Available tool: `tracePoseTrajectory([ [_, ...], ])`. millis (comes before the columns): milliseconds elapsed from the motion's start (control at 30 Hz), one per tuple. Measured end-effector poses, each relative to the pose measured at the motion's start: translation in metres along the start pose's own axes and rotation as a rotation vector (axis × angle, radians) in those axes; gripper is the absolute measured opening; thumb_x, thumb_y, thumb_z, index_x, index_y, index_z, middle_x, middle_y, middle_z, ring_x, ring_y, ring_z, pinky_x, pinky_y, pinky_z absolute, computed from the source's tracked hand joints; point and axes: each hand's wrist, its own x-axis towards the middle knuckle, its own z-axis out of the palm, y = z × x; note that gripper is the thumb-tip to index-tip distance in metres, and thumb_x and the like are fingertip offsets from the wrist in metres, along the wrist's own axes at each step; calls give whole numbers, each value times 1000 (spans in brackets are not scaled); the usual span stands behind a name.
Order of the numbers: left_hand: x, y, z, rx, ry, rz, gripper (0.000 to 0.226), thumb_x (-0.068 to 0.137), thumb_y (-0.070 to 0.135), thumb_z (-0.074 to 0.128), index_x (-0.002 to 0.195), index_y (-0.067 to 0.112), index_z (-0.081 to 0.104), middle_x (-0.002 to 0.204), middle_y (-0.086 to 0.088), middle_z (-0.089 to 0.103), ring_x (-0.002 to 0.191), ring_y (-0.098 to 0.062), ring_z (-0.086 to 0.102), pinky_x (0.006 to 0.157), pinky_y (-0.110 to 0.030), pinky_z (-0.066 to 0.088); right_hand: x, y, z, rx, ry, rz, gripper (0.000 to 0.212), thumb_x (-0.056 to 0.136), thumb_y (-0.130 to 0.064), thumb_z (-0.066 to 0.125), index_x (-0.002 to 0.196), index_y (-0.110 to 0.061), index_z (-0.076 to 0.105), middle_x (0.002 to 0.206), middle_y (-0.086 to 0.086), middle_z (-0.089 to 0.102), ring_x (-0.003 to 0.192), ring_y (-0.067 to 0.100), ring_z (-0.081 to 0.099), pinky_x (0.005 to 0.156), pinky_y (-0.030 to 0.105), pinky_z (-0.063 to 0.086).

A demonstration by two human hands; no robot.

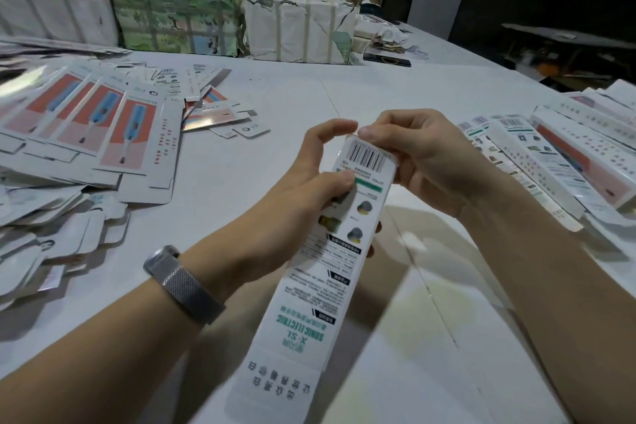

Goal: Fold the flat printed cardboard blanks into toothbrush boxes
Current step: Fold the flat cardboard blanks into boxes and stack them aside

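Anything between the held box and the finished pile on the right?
Nothing visible. Both the left hand and right hand grip the box; only bare table lies between it and the pile.

You have one toothbrush box (pixel 330 268) between your two hands. Three wrapped, strapped bundles (pixel 175 3) stand along the far side of the worktop (pixel 275 107). The flat blanks (pixel 86 124) heaped left and finished boxes (pixel 568 158) stacked right overlap too much to count.

Packing workshop: stacked flat blanks (pixel 79 127), strapped bundles (pixel 172 3).
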Motion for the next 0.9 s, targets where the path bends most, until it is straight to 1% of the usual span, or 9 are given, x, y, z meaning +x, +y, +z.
tracePoseTrajectory([
  [67, 0, -1, 0, 17, -13, -8, 43, 101, 24, 41, 133, 52, 29, 90, -17, 75, 73, -37, 72, 59, -31, 56, -2, -3, -2, 5, -20, 4, 13, 76, -19, 67, 81, -8, 67, 73, 5, 71, 73, 19, 68, 61, 29, 59],
  [133, 0, -1, -1, 21, -20, 0, 48, 96, 27, 42, 134, 54, 30, 90, -17, 75, 73, -36, 72, 60, -31, 56, -4, -7, -5, -16, -26, -14, 15, 75, -17, 67, 84, -5, 69, 74, 6, 72, 74, 19, 69, 61, 29, 59],
  [267, 0, 0, 1, -68, -64, -4, 45, 95, 25, 40, 134, 49, 38, 92, -20, 74, 72, -36, 73, 59, -34, 57, -4, -8, -8, -55, 11, -56, 6, 77, -8, 67, 74, -4, 70, 76, 9, 73, 80, 25, 72, 67, 38, 60],
  [333, 2, -1, 1, -101, -66, -3, 47, 94, 24, 39, 135, 47, 39, 95, -21, 73, 75, -39, 73, 60, -37, 58, -4, -8, -8, -73, 7, -62, 8, 77, -10, 68, 72, -6, 73, 79, 12, 74, 82, 28, 72, 70, 43, 61],
  [467, 6, -4, 0, -77, 3, 30, 50, 91, 22, 42, 135, 46, 40, 99, -17, 72, 82, -39, 72, 63, -45, 58, -4, -6, -2, -28, 43, -76, 12, 74, -20, 70, 69, -11, 73, 76, 8, 74, 79, 24, 72, 67, 34, 61],
  [567, 6, -6, -3, -7, 26, 48, 45, 92, 24, 44, 131, 48, 39, 95, -12, 72, 82, -37, 72, 62, -44, 59, 0, 0, 5, -32, 123, -86, 16, 77, -19, 72, 68, -7, 67, 70, 7, 72, 71, 21, 71, 61, 29, 57],
  [767, 5, -7, -6, -33, 20, 26, 40, 94, 24, 48, 128, 41, 35, 93, -9, 73, 83, -37, 68, 65, -44, 60, 0, 2, 11, -41, 186, -106, 22, 75, -25, 73, 63, -9, 66, 67, 8, 72, 69, 22, 70, 60, 28, 56],
  [833, 5, -6, -8, -23, 49, 32, 38, 94, 26, 49, 125, 42, 36, 92, -10, 73, 84, -38, 68, 65, -44, 60, 0, 1, 10, -12, 182, -105, 24, 86, -23, 68, 67, -8, 69, 69, 6, 72, 71, 20, 71, 63, 28, 56],
  [900, 6, -5, -9, -9, 107, 65, 36, 94, 27, 50, 124, 42, 37, 92, -10, 73, 85, -39, 68, 67, -49, 60, -1, -1, 10, 38, 151, -112, 19, 90, -18, 62, 79, -6, 72, 75, 5, 73, 77, 17, 71, 67, 26, 56],
])
